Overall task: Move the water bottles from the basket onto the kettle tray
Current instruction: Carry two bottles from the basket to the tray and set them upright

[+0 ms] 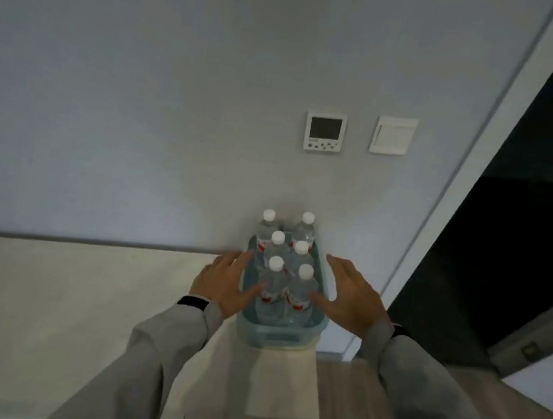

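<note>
A light blue plastic basket (273, 334) stands on the right end of a pale counter (50, 304), against the wall. Several clear water bottles (299, 298) with white caps and red labels stand upright in it, in two rows. My left hand (225, 281) hovers at the basket's left side, fingers spread, thumb near the front left bottle (271, 291). My right hand (349, 295) is at the right side, fingers apart, thumb near the front right bottle. Neither hand holds anything. No kettle tray is in view.
A thermostat panel (325, 131) and a light switch (393, 135) are on the wall above the basket. A white door frame (449, 194) and a dark doorway are at the right. Wooden floor (349, 407) lies below the counter's right edge.
</note>
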